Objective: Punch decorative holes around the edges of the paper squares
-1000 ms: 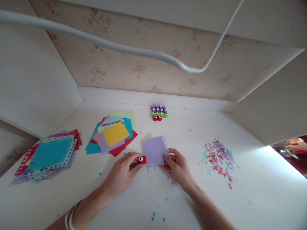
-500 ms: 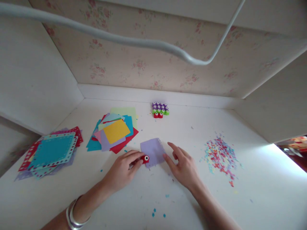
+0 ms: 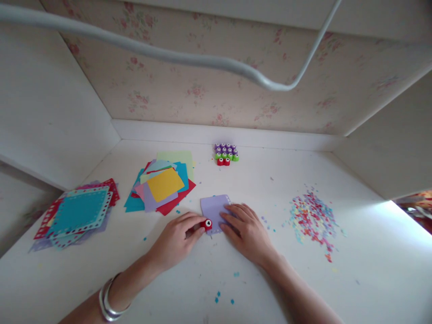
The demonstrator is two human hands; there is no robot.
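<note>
A lilac paper square (image 3: pixel 213 208) with punched holes along its right edge lies on the white table (image 3: pixel 216 279). My right hand (image 3: pixel 248 231) rests flat on its right half, fingers stretched out. My left hand (image 3: pixel 177 238) pinches a small red paper punch (image 3: pixel 206 224) against the lower left edge of that square. A metal bracelet (image 3: pixel 108 302) sits on my left wrist.
A fan of plain coloured squares (image 3: pixel 162 186) lies left of centre, and a pile of punched squares (image 3: pixel 76 211) lies at the far left. A cluster of small purple, green and red punches (image 3: pixel 225 154) stands by the back wall. Coloured confetti (image 3: pixel 312 220) is scattered at right.
My right hand let go of the lilac square's edge, lifted, then settled flat on the paper. The punch in my left hand slid right onto the paper's lower left edge.
</note>
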